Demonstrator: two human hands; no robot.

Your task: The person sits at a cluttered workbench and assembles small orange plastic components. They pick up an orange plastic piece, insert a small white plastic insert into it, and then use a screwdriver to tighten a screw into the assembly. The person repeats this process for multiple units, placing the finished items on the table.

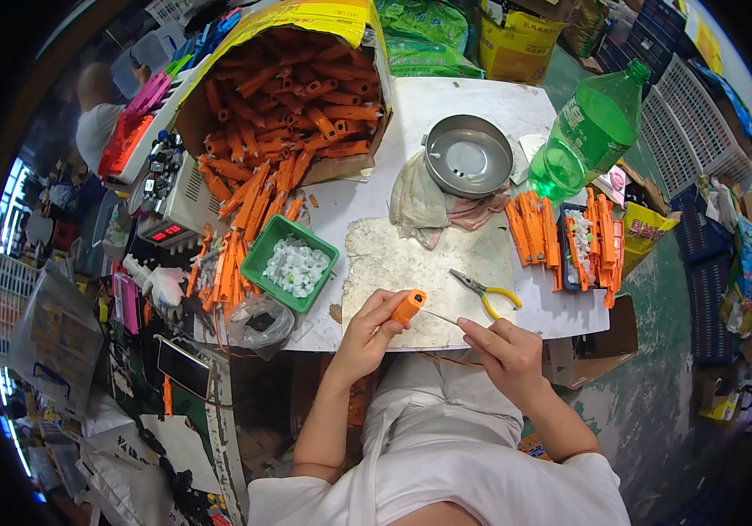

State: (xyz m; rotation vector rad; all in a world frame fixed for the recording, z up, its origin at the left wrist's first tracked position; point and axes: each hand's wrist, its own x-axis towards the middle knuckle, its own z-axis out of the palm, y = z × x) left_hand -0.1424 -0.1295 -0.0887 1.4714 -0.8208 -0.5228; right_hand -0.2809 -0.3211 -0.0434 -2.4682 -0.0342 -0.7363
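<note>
My left hand (364, 340) is closed around an orange plastic piece (407, 309) near the front edge of the table, its dark-holed end facing up. From the right, my right hand (511, 352) pinches a thin metal rod (440, 316); its tip points at the orange piece, and I cannot tell whether they touch. Any handle on the rod is hidden in my fingers. Just beyond my right hand lie pliers (505, 294) with yellow handles, jaws slightly apart. A green tray (257, 252) of small white plastic parts sits to the left of my hands.
A large carton (381, 66) spills orange pieces (258, 197) across the table's left side. A metal bowl (472, 131) stands on cloths (413, 200). More orange pieces (529, 230) are lined up at right, below a green bottle (599, 118). A power supply (185, 206) stands left.
</note>
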